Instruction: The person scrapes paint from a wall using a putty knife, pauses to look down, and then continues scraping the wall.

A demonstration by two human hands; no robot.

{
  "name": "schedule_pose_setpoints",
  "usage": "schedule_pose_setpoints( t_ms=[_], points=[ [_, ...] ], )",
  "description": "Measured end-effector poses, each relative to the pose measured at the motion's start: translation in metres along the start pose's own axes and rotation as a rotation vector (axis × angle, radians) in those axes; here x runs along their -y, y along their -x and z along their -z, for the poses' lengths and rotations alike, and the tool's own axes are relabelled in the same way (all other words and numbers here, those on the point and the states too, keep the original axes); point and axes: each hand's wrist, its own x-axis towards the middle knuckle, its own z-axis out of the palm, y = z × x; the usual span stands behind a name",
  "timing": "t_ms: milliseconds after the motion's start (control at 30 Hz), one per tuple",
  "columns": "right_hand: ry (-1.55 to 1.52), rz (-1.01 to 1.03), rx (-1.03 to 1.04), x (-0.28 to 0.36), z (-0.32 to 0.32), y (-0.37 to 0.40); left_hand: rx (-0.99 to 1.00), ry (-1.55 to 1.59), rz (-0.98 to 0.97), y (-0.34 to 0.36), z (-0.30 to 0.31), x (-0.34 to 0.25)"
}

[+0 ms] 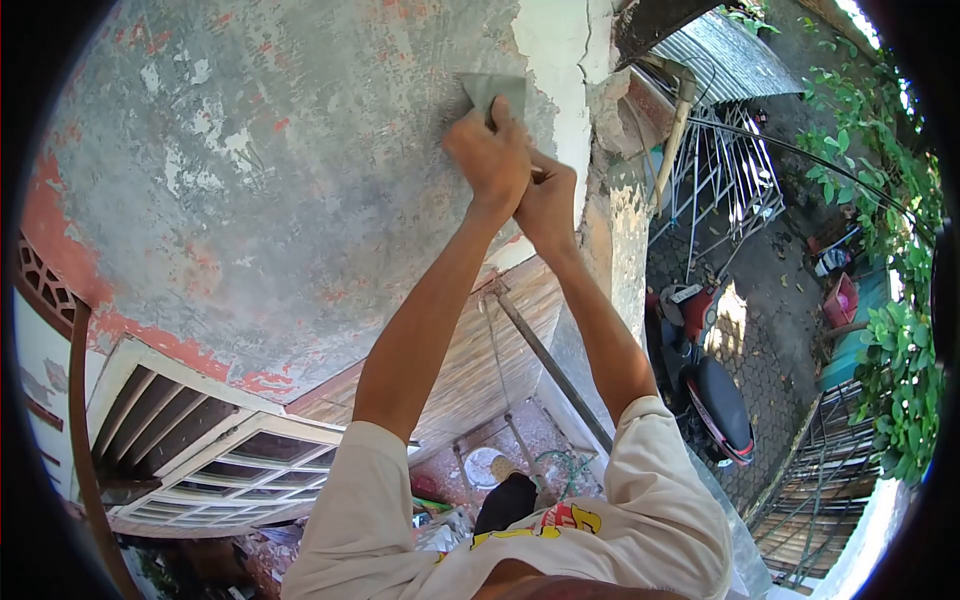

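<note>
A: What is the largest thing?
B: It is the rough grey wall (300, 240), from nine o'clock up to twelve. The barred window (240, 470) is at eight, and the motorbike (722, 392) between three and four.
A: And the hands?
B: Both are clenched on one scraper (485, 88), near twelve. The left hand (488, 165) is the nearer to the blade, with a finger pressed on its face. The right hand (550, 205) is just beside, at five o'clock from it, closed around the handle.
A: How does the scraper lie?
B: Its long axis goes roughly from eleven to five. The blade points away from the body and seems to touch the wall.
</note>
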Motion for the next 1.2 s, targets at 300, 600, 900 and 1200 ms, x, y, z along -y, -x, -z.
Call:
schedule_pose_setpoints(
  t_ms=[300, 600, 900, 1200],
  points=[
    [-0.021, -0.055, 0.029, 0.012, 0.005, 0.009, -0.008, 0.003, 0.003, 0.007, 0.002, -0.010],
    [-0.097, -0.180, -0.026, 0.035, 0.006, -0.005, -0.027, -0.151, -0.129, -0.010, -0.014, -0.007],
    [0.132, -0.209, 0.081, 0.041, 0.006, -0.014, -0.019, -0.088, -0.076, -0.013, -0.006, -0.005],
    [0.157, -0.076, 0.077, 0.025, 0.006, -0.007, -0.041, 0.113, 0.106, -0.004, -0.003, -0.008]
  ],
)
